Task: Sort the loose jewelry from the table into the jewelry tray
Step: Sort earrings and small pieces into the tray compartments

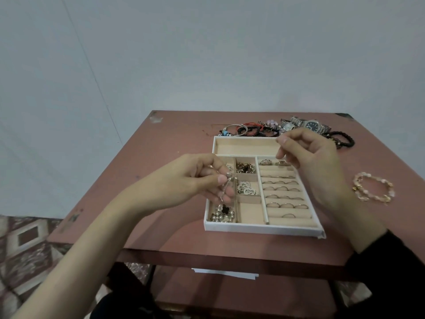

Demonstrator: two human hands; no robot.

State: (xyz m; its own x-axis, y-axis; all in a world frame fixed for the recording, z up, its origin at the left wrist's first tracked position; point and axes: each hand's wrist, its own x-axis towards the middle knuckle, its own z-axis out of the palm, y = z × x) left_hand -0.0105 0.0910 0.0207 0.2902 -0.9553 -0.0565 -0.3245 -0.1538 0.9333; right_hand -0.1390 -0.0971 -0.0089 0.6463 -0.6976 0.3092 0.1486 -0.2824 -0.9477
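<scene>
1. The dark dial of the steel watch (311,125) and the pale dial of the watch beside it (287,127) are too small for us to read any brand or lettering.
2. The surface (161,169) is a reddish-brown top with scuffed corners. Below it we see a lower shelf (195,293) of the same colour with white paper (225,273) on it.
3. A plain pale grey wall (207,54) stands behind, and at near left the floor (23,245) shows patterned tiles in maroon and cream.
4. The white jewelry tray (253,229) with its beige lining lies on the surface right of centre. Its right half holds rows of rings (282,196), and its small left compartments hold butterfly-shaped pieces (247,189), gold bits (245,168) and a black clover with pearls (223,214).
5. The left grip (200,178) is clamped on a small silvery dangling piece (226,187), pinched between thumb and fingers above the tray's left compartments.
6. The right grip (308,162) hovers over the tray's far right part with its fingers curled. We cannot tell whether anything is held between them.
7. Loose jewelry (253,130) lies heaped along the far edge behind the tray, with black bead bracelets (342,139) at its right end.
8. A pink bead bracelet (372,188) lies alone to the right of the tray.
</scene>
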